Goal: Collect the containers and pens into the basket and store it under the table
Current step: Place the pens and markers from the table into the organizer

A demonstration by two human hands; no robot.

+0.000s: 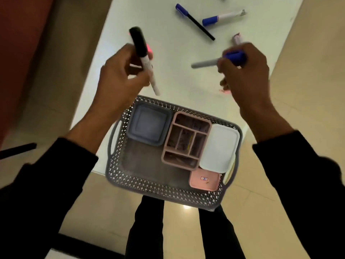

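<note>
White table (168, 58) bears a basket (119, 171); left hand (119, 75) grasps a black marker (143, 57), right hand (246, 71) a blue marker (207, 63).

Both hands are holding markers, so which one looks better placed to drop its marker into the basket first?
Probably the left hand: its black-capped marker already points down toward the grey basket, tip close to the rim. The right hand holds its blue-capped marker sideways.

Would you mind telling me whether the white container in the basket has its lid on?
Lid on: the white container shows a flat closed top, no interior visible.
</note>
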